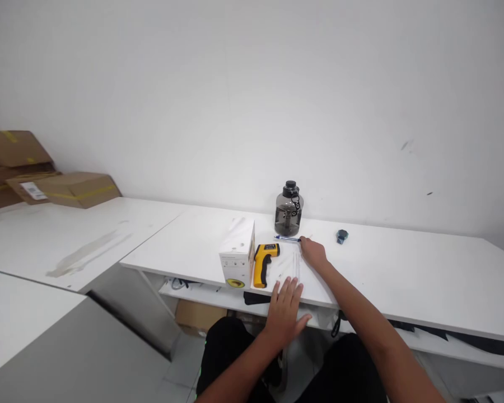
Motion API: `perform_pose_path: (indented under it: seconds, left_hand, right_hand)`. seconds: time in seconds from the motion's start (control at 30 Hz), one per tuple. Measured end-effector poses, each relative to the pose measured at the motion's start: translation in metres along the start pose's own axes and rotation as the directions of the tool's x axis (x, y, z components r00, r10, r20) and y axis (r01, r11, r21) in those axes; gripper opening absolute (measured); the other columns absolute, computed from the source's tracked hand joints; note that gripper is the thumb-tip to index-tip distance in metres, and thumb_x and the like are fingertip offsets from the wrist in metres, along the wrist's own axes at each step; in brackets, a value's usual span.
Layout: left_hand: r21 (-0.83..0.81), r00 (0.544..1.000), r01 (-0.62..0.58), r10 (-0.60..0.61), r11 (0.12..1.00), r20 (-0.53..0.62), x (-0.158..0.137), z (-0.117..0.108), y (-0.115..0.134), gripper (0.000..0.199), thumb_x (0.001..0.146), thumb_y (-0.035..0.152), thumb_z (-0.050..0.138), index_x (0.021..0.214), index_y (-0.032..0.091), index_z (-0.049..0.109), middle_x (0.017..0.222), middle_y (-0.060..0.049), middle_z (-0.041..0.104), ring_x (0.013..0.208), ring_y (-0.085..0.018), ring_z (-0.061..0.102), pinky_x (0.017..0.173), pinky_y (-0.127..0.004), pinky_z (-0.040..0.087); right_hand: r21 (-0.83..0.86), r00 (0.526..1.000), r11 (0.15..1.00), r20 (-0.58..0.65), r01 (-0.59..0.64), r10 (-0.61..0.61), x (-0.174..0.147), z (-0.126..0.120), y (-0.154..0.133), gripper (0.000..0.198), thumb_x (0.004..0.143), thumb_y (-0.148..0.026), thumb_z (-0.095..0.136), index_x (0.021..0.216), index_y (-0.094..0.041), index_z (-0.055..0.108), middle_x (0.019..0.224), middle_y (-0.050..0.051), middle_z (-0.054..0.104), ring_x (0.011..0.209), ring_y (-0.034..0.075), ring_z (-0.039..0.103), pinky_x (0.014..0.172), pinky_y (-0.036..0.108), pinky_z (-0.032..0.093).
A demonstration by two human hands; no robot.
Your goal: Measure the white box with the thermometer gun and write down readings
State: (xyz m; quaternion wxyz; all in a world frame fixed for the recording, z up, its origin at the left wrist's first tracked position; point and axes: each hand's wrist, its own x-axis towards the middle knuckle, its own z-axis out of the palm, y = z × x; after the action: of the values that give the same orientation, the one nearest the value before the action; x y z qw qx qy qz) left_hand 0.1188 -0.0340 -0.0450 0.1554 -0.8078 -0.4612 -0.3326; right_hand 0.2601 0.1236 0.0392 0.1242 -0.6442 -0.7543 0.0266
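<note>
My right hand (313, 252) reaches forward over the white desk (403, 268) and its fingertips touch the end of a blue pen (287, 239) lying in front of a dark smoky water jug (289, 210). My left hand (286, 308) lies flat with fingers spread at the desk's near edge, holding nothing. Left of it lies a yellow and black infrared thermometer gun (264, 263), and next to that stands a white box (237, 254). Under and between my hands is a clear, thin flat sheet or bag (292, 267), hard to make out.
A small teal object (341, 236) sits to the right of the jug near the wall. Another white table (67, 238) joins at the left, with brown cardboard boxes (67, 189) stacked on its far corner. A shelf with dark items (445, 336) runs under the desk.
</note>
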Motion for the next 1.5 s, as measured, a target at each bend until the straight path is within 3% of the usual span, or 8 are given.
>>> perform_pose_path:
  seconds: [0.1, 0.2, 0.27, 0.37, 0.57, 0.77, 1.1, 1.5]
  left_hand:
    - [0.052, 0.997, -0.007, 0.011, 0.999, -0.075, 0.001, 0.035, -0.008, 0.056, 0.083, 0.039, 0.056, 0.135, 0.023, 0.046, 0.131, -0.009, 0.057, 0.122, -0.026, 0.051, 0.103, -0.043, 0.034]
    - [0.064, 0.975, -0.002, 0.016, 0.998, -0.220, -0.006, 0.059, -0.013, 0.045, 0.084, 0.030, 0.054, 0.129, 0.026, 0.053, 0.120, -0.007, 0.065, 0.113, -0.022, 0.057, 0.102, -0.039, 0.032]
    - [0.072, 0.949, 0.006, 0.018, 0.997, -0.315, -0.008, 0.067, -0.014, 0.040, 0.085, 0.030, 0.053, 0.124, 0.025, 0.057, 0.114, -0.005, 0.068, 0.108, -0.021, 0.058, 0.104, -0.038, 0.029]
    - [0.077, 0.921, 0.003, 0.027, 0.997, -0.388, -0.006, 0.072, -0.013, 0.034, 0.086, 0.030, 0.051, 0.118, 0.024, 0.062, 0.109, -0.004, 0.070, 0.105, -0.019, 0.058, 0.105, -0.037, 0.026]
    - [0.080, 0.915, 0.013, 0.020, 0.997, -0.402, -0.004, 0.072, -0.011, 0.031, 0.087, 0.029, 0.050, 0.114, 0.023, 0.064, 0.106, -0.005, 0.070, 0.108, -0.019, 0.056, 0.105, -0.036, 0.025]
    - [0.093, 0.932, 0.013, 0.021, 0.996, -0.362, -0.004, 0.069, -0.010, 0.031, 0.085, 0.029, 0.052, 0.113, 0.024, 0.064, 0.107, -0.006, 0.070, 0.109, -0.020, 0.055, 0.105, -0.037, 0.025]
    - [0.101, 0.938, 0.015, 0.021, 0.995, -0.345, -0.005, 0.070, -0.009, 0.032, 0.085, 0.030, 0.052, 0.114, 0.025, 0.064, 0.108, -0.005, 0.069, 0.108, -0.020, 0.056, 0.104, -0.037, 0.024]
    - [0.098, 0.944, 0.014, 0.019, 0.995, -0.331, -0.005, 0.069, -0.009, 0.032, 0.084, 0.030, 0.053, 0.113, 0.024, 0.063, 0.109, -0.005, 0.069, 0.106, -0.020, 0.057, 0.103, -0.037, 0.026]
  right_hand:
    - [0.274, 0.992, 0.962, -0.121, -0.003, 0.038, -0.013, 0.001, 0.001, 0.034, 0.097, -0.035, 0.030, 0.117, -0.018, 0.052, 0.092, 0.007, 0.067, 0.081, 0.020, 0.061, 0.070, 0.029, 0.040]
    - [0.633, 0.989, 0.769, -0.147, 0.093, 0.000, -0.027, 0.006, 0.004, 0.039, 0.093, -0.049, 0.035, 0.090, -0.019, 0.059, 0.071, 0.001, 0.060, 0.070, 0.018, 0.056, 0.067, 0.028, 0.041]
    - [0.770, 0.991, 0.625, -0.133, 0.126, -0.037, -0.033, 0.012, 0.005, 0.044, 0.090, -0.054, 0.035, 0.077, -0.019, 0.059, 0.063, -0.001, 0.054, 0.065, 0.017, 0.052, 0.066, 0.028, 0.041]
    - [0.849, 0.993, 0.517, -0.120, 0.106, -0.005, -0.034, 0.018, 0.007, 0.038, 0.090, -0.050, 0.036, 0.082, -0.021, 0.059, 0.059, -0.003, 0.052, 0.060, 0.016, 0.049, 0.064, 0.028, 0.040]
    - [0.788, 0.940, 0.609, -0.136, -0.088, 0.312, -0.026, 0.021, 0.011, 0.038, 0.083, -0.048, 0.043, 0.057, -0.022, 0.052, 0.060, 0.001, 0.057, 0.065, 0.018, 0.052, 0.066, 0.030, 0.038]
    - [0.781, 0.977, 0.623, -0.099, -0.040, 0.187, -0.028, 0.022, 0.011, 0.036, 0.077, -0.045, 0.049, 0.050, -0.022, 0.041, 0.050, -0.003, 0.049, 0.057, 0.015, 0.046, 0.058, 0.027, 0.036]
    - [0.739, 0.979, 0.671, -0.094, -0.053, 0.181, -0.027, 0.024, 0.013, 0.034, 0.075, -0.041, 0.049, 0.049, -0.023, 0.038, 0.048, -0.004, 0.047, 0.055, 0.014, 0.043, 0.056, 0.027, 0.033]
    - [0.762, 0.977, 0.644, -0.085, -0.063, 0.196, -0.028, 0.022, 0.013, 0.029, 0.075, -0.039, 0.047, 0.052, -0.021, 0.049, 0.052, -0.002, 0.053, 0.059, 0.015, 0.049, 0.059, 0.026, 0.037]
